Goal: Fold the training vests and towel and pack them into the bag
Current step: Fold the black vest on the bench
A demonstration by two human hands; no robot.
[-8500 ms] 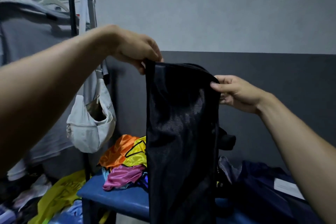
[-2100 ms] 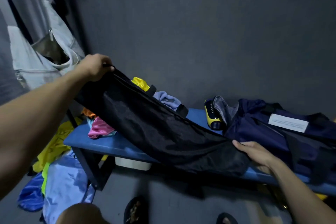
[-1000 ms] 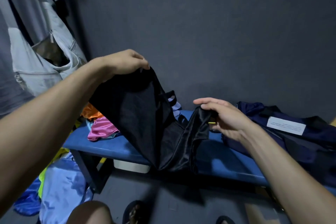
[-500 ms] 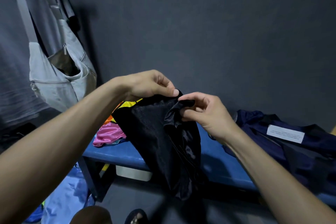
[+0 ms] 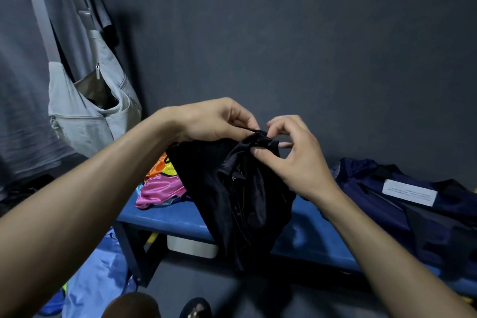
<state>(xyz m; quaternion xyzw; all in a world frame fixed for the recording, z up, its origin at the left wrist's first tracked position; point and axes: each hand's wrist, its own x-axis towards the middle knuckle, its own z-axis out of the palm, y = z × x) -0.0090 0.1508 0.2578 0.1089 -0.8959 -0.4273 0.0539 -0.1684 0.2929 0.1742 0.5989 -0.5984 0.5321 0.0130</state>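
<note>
Hands pinching folded black vest above blue tabletop

Left hand (image 5: 211, 121) comes in from the left, fingers curled, thumb and fingertips pinching the top edge of the black mesh vest (image 5: 237, 196). Right hand (image 5: 291, 155) is just beside it, thumb and forefinger pinching the bunched upper corner of the same vest, other fingers loosely spread and half curled. Both hands nearly touch at the fold. Vest hangs doubled over from the two grips, lower end dropping in front of the tabletop edge, off the surface as far as can be told.

Blue tabletop (image 5: 175, 219) runs left to right behind the vest. Pile of coloured vests (image 5: 162, 186) sits on its left end: pink on top in front, orange and yellow behind, partly hidden by the black vest. Navy bag (image 5: 402, 204) lies on the right end of the tabletop, open and slumped, with a white label (image 5: 409, 192) on it; text unreadable.

White box (image 5: 191, 246) sits under the tabletop. Light blue cloth (image 5: 98, 273) lies on the floor at lower left. Pale grey sling bag (image 5: 85, 113) hangs at left against the dark wall, zip open.
</note>
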